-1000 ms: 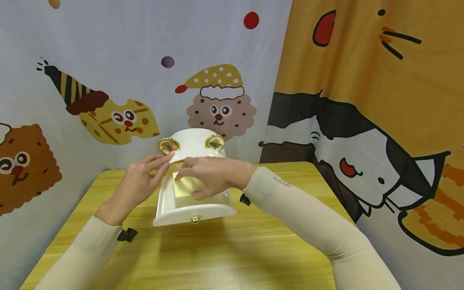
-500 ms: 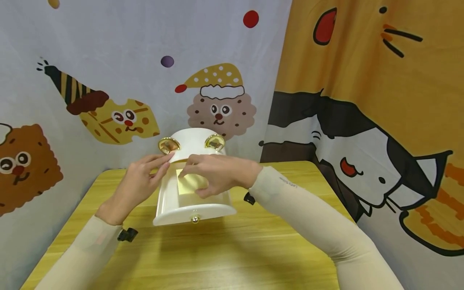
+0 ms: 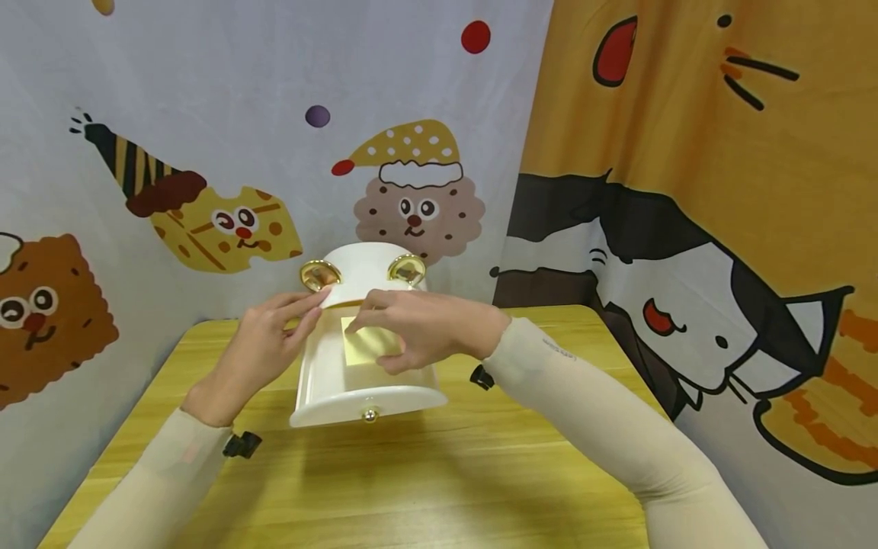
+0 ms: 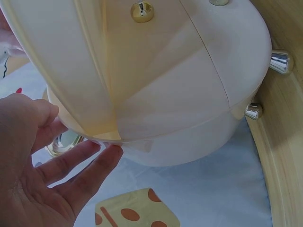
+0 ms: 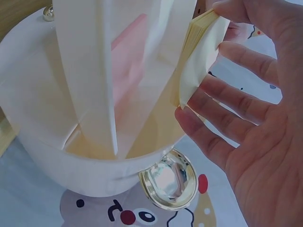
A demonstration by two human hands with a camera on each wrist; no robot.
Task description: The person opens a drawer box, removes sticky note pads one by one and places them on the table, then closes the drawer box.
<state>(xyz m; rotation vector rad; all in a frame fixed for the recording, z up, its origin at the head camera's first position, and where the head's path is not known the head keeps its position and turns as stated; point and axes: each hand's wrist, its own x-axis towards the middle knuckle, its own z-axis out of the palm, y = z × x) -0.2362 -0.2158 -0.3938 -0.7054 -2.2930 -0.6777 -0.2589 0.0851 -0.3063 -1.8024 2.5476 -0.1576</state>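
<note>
A white drawer box point(image 3: 363, 267) with round gold ears stands on the table, its drawer point(image 3: 322, 374) pulled out toward me. Over that drawer my right hand point(image 3: 428, 328) pinches a pad of yellow sticky notes point(image 3: 362, 347) between thumb and fingers. The right wrist view shows the pad point(image 5: 201, 59) edge-on, its sheets stacked. A pink sheet or pad point(image 5: 129, 61) shows inside the drawer. With fairly straight fingers, my left hand point(image 3: 267, 335) touches the box's front left edge beside the left ear; in the left wrist view, its fingertips point(image 4: 113, 150) meet the rim.
A small gold knob point(image 3: 370, 415) sits on the drawer front. Behind the box hangs a cartoon-print cloth point(image 3: 274, 152), and a yellow one point(image 3: 686, 137) hangs at the right. The wood-grain table point(image 3: 411, 488) extends in front of the drawer.
My right hand has shifted slightly to the right, carrying the yellow sticky notes with it over the drawer. The left hand and the box have stayed in place.
</note>
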